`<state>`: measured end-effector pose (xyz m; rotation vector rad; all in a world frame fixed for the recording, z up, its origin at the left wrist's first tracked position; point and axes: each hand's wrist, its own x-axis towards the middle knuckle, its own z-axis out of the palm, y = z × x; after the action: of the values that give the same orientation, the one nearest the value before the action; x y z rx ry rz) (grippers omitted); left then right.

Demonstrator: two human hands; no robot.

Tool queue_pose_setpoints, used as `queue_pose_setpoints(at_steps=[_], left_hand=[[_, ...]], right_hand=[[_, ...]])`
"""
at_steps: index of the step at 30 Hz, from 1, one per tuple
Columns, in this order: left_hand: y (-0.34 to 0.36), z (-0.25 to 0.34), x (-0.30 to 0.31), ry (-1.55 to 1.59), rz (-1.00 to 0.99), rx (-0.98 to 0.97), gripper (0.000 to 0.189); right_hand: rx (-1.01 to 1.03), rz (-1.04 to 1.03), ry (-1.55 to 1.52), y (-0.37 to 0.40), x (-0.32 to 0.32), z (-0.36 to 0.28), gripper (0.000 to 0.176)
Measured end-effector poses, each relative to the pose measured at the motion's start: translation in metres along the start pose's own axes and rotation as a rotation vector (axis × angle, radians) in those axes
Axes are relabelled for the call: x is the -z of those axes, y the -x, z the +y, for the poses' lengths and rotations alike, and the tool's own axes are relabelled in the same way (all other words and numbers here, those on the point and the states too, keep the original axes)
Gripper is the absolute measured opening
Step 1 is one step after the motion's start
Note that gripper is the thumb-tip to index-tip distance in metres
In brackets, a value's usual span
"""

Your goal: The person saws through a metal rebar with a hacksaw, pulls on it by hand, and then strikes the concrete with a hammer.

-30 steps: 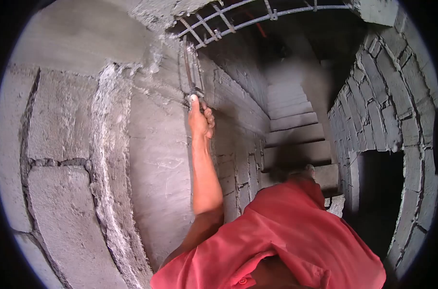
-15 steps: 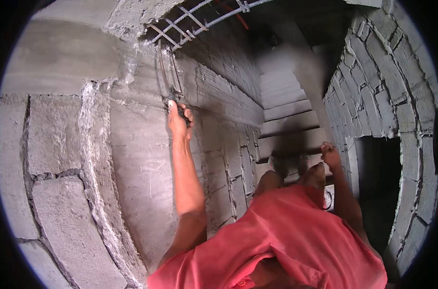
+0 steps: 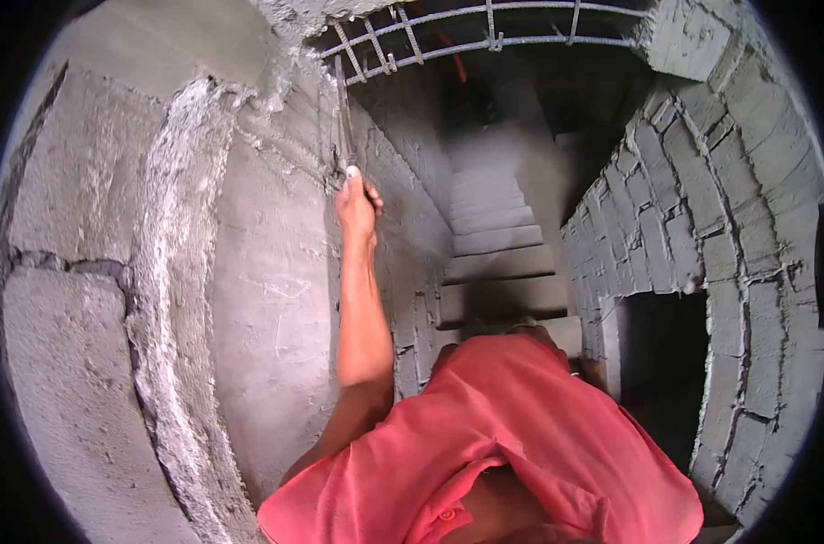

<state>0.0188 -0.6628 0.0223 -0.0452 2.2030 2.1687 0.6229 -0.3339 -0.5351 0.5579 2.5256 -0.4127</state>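
Note:
My left hand [image 3: 357,207] is stretched out against the wall on the left, its fingers wrapped round the dark lower end of a thin metal rod [image 3: 343,104]. The thumb points up along it. From the fist the rod runs upward close to the plastered wall [image 3: 276,263], its top near a row of steel rebar [image 3: 484,45]. Most of the dark grip is hidden inside the fist. Only a small shaded patch of my right hand [image 3: 593,373] shows past the edge of the red shirt [image 3: 511,408]; its fingers are hidden.
Concrete stairs [image 3: 493,265] run downward ahead, under my feet and into shadow. A rough block wall [image 3: 666,195] rises on the right, with a dark opening [image 3: 663,363] in it. Broken concrete edges border the rebar overhead. Larger blocks [image 3: 76,363] line the far left.
My body has leaned forward and the view has shifted. The left hand still grips the rod, which stands nearly straight. My right hand has dropped mostly behind the shirt.

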Motion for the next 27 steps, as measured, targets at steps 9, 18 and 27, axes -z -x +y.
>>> queue_pose_setpoints(at_steps=[9,18,27], left_hand=[[0.002,0.002,-0.009,-0.083,-0.083,-0.063,0.049],[-0.002,-0.007,-0.007,-0.127,-0.003,-0.284,0.059],[0.01,0.001,0.01,0.498,-0.18,0.136,0.047]], right_hand=[[0.027,0.311,-1.074,-0.039,0.18,-0.175,0.046],[0.462,0.618,-0.828,-0.042,0.48,-0.372,0.051],[0.767,0.541,-1.008,-0.017,0.605,-0.526,0.046]])
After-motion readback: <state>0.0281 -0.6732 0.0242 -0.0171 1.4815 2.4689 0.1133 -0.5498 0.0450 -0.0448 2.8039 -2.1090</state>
